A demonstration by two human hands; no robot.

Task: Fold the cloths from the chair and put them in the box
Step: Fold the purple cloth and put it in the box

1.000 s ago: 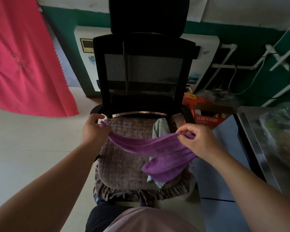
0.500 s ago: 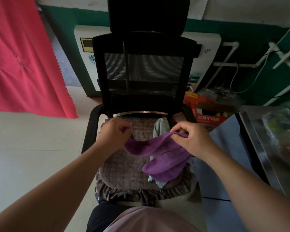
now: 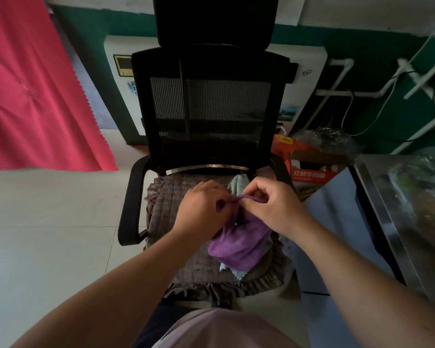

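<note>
A purple cloth hangs doubled over the seat of a black mesh office chair. My left hand and my right hand meet above the seat, each pinching the cloth's top corners together. Its folded bulk droops onto the brown quilted seat cushion. A pale blue cloth lies on the seat behind and under the purple one, mostly hidden. An orange cardboard box stands on the floor to the right of the chair.
A grey-blue cabinet and a metal counter with a plastic bag close off the right. A red fabric hangs at the left. A white appliance stands behind the chair. Pale floor tiles lie to the left.
My left hand has moved right from the chair's left edge to meet my right hand, bringing the purple cloth's ends together so it now hangs folded in half.
</note>
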